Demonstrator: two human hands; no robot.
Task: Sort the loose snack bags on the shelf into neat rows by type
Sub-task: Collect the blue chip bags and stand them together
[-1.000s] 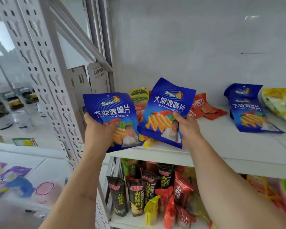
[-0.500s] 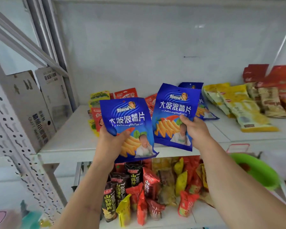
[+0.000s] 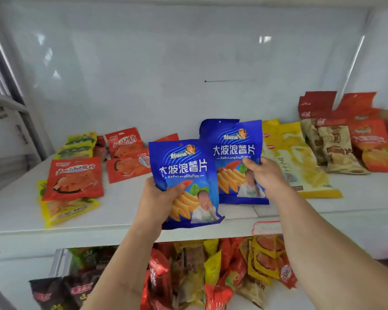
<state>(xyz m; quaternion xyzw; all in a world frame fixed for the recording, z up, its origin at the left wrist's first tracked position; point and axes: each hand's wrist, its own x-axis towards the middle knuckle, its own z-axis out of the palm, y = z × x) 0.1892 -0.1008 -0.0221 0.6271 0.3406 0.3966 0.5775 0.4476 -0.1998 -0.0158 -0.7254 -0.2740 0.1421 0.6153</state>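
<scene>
My left hand [image 3: 159,202] grips a blue chip bag [image 3: 184,173] by its lower left, held upright above the front edge of the white shelf [image 3: 121,211]. My right hand [image 3: 267,175] holds a second, matching blue chip bag [image 3: 231,151] at its right side, a little farther back over the shelf. A third blue bag's top [image 3: 211,125] shows behind that one. Red bags [image 3: 74,177] and yellow-green bags [image 3: 76,146] lie loosely at the left. Yellow bags [image 3: 298,159], tan bags [image 3: 336,151] and red bags [image 3: 372,142] lie at the right.
A lower shelf holds a jumble of several dark, red and yellow snack packs [image 3: 211,274]. A white back wall [image 3: 188,63] closes the shelf. A red-edged price tag [image 3: 267,228] sits on the shelf's front lip. Bare shelf surface shows at front left [image 3: 14,206].
The view has swung right and closer to the shelf. Both hands carried the blue bags rightward; the right bag now sits over the shelf in front of the third blue bag.
</scene>
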